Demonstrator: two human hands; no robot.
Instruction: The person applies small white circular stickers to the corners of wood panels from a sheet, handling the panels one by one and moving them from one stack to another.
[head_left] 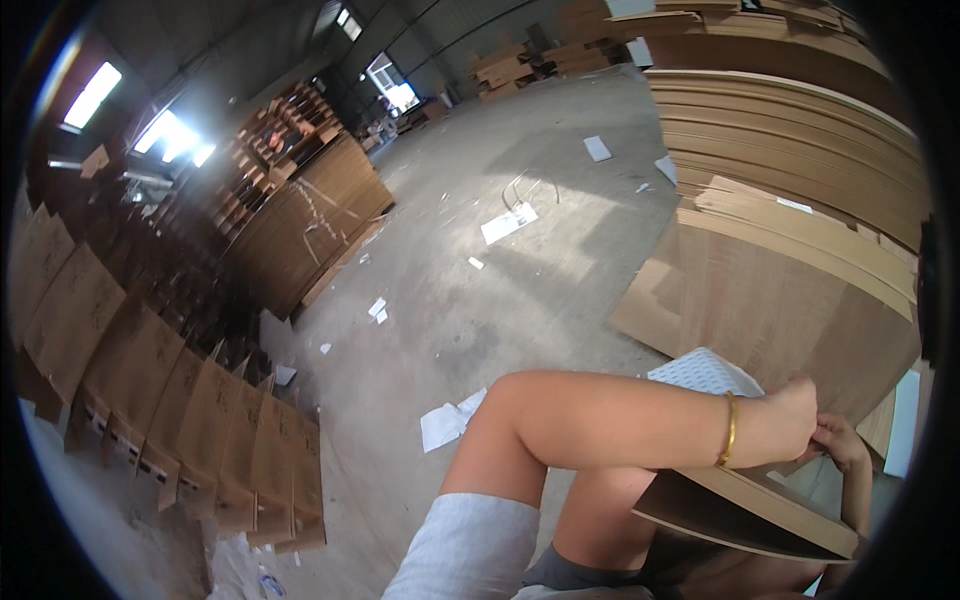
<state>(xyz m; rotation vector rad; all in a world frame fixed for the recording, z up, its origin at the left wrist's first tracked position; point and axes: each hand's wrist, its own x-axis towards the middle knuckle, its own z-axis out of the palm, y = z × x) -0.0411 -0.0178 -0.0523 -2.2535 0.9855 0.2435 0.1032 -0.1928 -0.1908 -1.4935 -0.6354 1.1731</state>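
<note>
My left hand (790, 418) reaches across to the right, a gold bracelet (731, 430) on its wrist. Its fingers are curled closed, and what they hold, if anything, is hidden. Right against it is my right hand (843, 443), fingers pinched together, with their grip too small to make out. Below both hands a brown folded board (770, 505) lies across my lap, its dark inner side showing. A white sheet with a blue pattern (705, 372) sits just beyond my left forearm.
Tall stacks of flat brown boards (780, 130) rise at the right, beside a leaning panel (740, 290). Brown cartons (190, 420) stand in a row on the left. A strapped board stack (310, 220) is farther back. White paper scraps (445, 425) litter the concrete floor (440, 260).
</note>
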